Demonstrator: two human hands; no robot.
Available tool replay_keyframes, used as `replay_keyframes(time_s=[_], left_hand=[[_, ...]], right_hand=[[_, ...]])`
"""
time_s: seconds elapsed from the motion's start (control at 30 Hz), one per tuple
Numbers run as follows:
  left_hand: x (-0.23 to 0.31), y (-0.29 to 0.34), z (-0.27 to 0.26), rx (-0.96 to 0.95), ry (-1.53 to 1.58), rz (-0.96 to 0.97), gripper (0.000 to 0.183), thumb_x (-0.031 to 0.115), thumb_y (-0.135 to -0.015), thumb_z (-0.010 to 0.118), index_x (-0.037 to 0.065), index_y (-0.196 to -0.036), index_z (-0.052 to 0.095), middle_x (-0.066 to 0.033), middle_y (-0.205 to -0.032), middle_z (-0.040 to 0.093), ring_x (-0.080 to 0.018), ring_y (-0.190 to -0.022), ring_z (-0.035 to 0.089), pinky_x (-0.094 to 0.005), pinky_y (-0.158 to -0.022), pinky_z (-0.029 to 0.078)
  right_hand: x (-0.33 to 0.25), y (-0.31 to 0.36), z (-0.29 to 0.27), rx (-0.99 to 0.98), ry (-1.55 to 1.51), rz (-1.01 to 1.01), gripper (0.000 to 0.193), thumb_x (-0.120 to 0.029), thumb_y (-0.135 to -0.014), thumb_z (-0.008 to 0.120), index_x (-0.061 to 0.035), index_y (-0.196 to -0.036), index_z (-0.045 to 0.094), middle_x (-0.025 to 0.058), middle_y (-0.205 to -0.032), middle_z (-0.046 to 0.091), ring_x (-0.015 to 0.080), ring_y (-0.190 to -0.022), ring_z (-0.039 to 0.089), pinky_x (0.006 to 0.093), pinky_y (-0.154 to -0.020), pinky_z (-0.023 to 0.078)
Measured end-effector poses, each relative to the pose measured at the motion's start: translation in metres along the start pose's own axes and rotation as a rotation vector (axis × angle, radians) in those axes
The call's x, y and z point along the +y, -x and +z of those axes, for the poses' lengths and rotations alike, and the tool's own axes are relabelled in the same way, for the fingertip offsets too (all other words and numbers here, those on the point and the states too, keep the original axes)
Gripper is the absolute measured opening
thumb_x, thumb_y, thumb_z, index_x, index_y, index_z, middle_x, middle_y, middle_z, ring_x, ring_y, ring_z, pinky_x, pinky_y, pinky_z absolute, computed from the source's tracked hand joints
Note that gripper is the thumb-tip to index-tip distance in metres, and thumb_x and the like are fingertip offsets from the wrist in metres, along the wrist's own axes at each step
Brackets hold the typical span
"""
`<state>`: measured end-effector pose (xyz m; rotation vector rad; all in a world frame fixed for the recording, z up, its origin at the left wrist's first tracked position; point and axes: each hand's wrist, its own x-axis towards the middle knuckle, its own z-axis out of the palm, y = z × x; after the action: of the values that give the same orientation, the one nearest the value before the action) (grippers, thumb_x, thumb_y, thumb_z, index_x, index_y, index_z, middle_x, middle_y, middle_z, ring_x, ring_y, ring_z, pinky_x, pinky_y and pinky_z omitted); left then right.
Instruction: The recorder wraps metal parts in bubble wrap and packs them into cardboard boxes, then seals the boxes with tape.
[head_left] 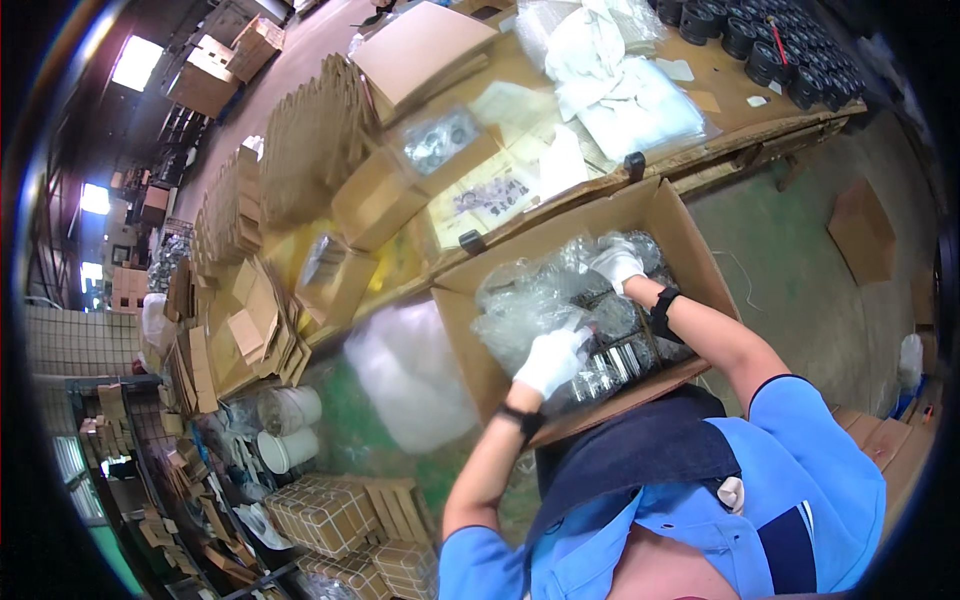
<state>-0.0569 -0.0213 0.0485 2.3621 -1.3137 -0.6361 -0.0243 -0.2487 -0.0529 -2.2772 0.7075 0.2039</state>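
A large open cardboard box [690,236] stands in front of me, and both my hands are inside it. My left hand [553,364], in a white glove, is closed on the near edge of a crumpled clear plastic bag [525,300]. Farther to the right, my white-gloved right hand [617,264] pinches the same plastic near the box's far right corner; its fingertips are partly hidden. Below the plastic, shiny round metal parts [622,362] lie in rows along the near side of the box. Plastic film covers several other parts.
Beyond the box, a long workbench [745,115] carries stacked flattened cardboard [320,140], small open cartons [375,205], white cloths [640,105] and many black round parts [770,65]. A white plastic bag [412,375] lies left of the box. White buckets [287,450] stand at lower left.
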Motion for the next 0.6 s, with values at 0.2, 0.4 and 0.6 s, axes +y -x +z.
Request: replay_keyframes(time_s=[0.2, 0.4, 0.6], left_hand=[[-0.075, 0.008, 0.023, -0.085, -0.044, -0.507, 0.032, 0.029, -0.085, 0.051, 0.006, -0.099, 0.067, -0.0206, -0.102, 0.066, -0.0369, -0.097, 0.062, -0.0446, -0.084, 0.049], [0.0, 0.01, -0.06, 0.795, 0.274, -0.31, 0.045, 0.02, -0.075, 0.069, 0.007, -0.118, 0.061, -0.0166, -0.116, 0.062, -0.032, -0.107, 0.06, -0.0425, -0.095, 0.045], [0.007, -0.004, -0.059, 0.509, 0.445, -0.185, 0.039, 0.011, -0.076, 0.069, 0.003, -0.114, 0.061, -0.0101, -0.099, 0.064, -0.019, -0.086, 0.063, -0.03, -0.078, 0.05]], right_hand=[[-0.042, 0.045, -0.051, 0.202, -0.247, -0.14, 0.032, -0.039, -0.079, 0.066, -0.0107, -0.095, 0.065, 0.0173, -0.093, 0.067, 0.0353, -0.092, 0.063, 0.0417, -0.081, 0.049], [-0.083, 0.1, -0.116, 0.083, -0.215, -0.373, 0.018, -0.026, -0.082, 0.067, -0.0102, -0.088, 0.062, 0.0136, -0.084, 0.067, 0.0326, -0.082, 0.066, 0.0407, -0.073, 0.053], [-0.075, 0.108, -0.099, -0.357, -0.072, -0.559, 0.037, -0.043, -0.08, 0.068, -0.0141, -0.104, 0.064, 0.0121, -0.091, 0.069, 0.0303, -0.087, 0.067, 0.0361, -0.079, 0.053]])
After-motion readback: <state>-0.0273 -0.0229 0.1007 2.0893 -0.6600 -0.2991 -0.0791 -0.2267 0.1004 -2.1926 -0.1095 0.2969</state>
